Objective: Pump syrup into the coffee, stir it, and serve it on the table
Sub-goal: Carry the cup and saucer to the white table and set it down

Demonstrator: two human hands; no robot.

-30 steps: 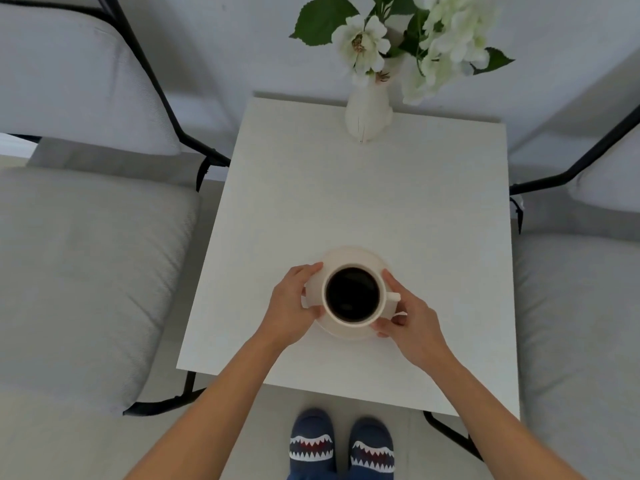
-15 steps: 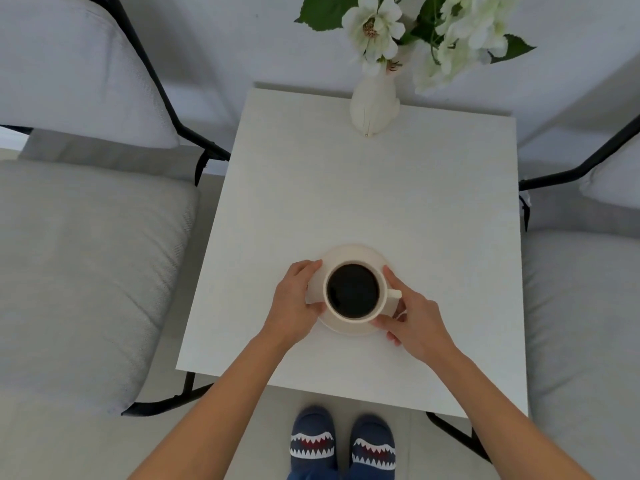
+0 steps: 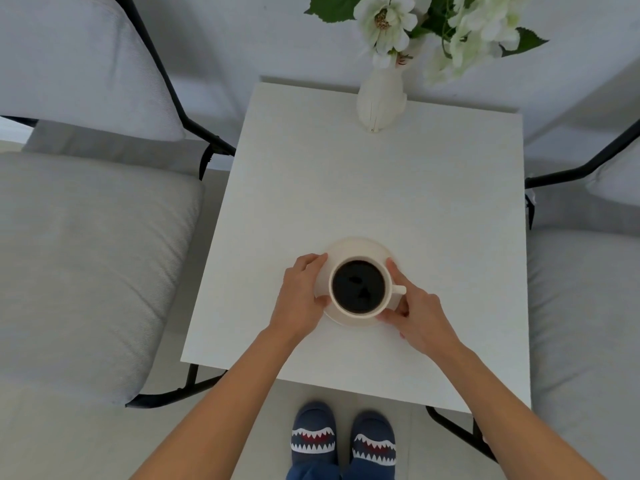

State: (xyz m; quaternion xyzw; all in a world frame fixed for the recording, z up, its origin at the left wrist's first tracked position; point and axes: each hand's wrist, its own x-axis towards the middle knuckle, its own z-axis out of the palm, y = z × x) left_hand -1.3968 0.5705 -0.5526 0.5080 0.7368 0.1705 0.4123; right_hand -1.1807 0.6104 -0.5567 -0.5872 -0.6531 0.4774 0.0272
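A cream cup [image 3: 389, 296] full of black coffee [image 3: 358, 286] stands on a cream saucer [image 3: 360, 245], near the front of the white table [image 3: 346, 188]. The cup's handle points right. My left hand [image 3: 301, 294] grips the saucer's left rim, thumb and fingers curled round it. On the other side my right hand [image 3: 417, 315] holds the right rim just below the handle. The saucer seems to sit on the tabletop.
A white vase [image 3: 381, 102] with white flowers [image 3: 386, 20] stands at the table's far edge. Grey cushioned chairs with black frames flank the table, one at the left [image 3: 86, 254] and one at the right [image 3: 585, 306]. My slippers [image 3: 343, 441] are at the front edge.
Both hands keep their hold on the saucer. Cup and saucer have barely shifted on the table; the camera view has moved a little.
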